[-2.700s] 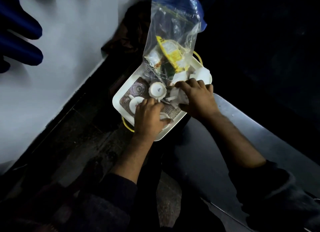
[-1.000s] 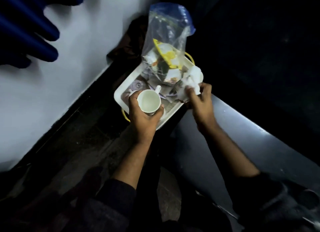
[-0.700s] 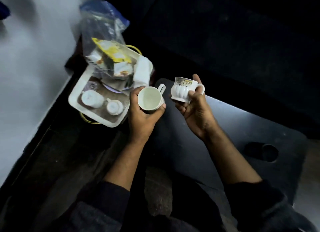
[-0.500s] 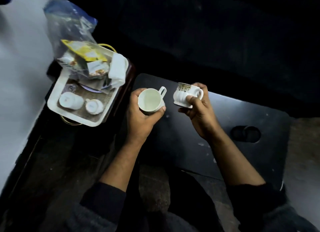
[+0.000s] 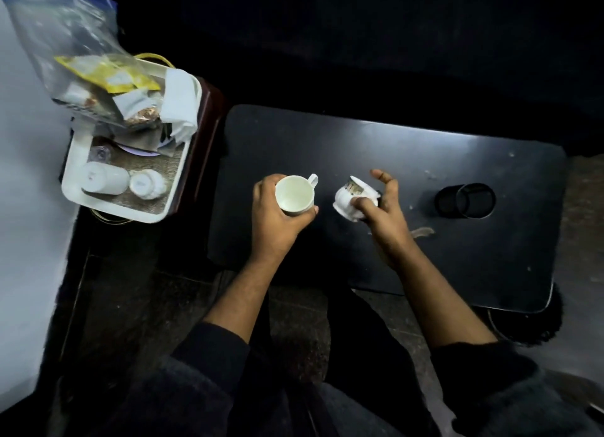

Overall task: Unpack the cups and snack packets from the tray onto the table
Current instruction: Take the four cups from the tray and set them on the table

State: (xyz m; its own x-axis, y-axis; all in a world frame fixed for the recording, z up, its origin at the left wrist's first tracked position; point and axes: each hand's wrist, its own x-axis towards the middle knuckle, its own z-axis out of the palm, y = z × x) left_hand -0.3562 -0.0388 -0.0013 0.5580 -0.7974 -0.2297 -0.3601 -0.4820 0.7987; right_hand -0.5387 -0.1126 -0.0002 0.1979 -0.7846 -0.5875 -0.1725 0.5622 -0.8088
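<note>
The left hand (image 5: 273, 216) wraps a plain, smooth white cup (image 5: 295, 195), mouth up, handle pointing away. The right hand (image 5: 382, 208) pinches a ribbed white cup (image 5: 352, 198) with a gilt-patterned rim, tilted on its side, forefinger raised. Both cups are over the near left part of the matte black table (image 5: 474, 240) (rounded corners, flecked with crumbs), whose right half holds only a round black cup holder (image 5: 465, 201). Left of the table, the white rectangular tray (image 5: 78, 162) carries two overturned white cups (image 5: 121, 181) and a crinkled clear plastic bag (image 5: 81, 61) of snack packets (image 5: 108, 74).
</note>
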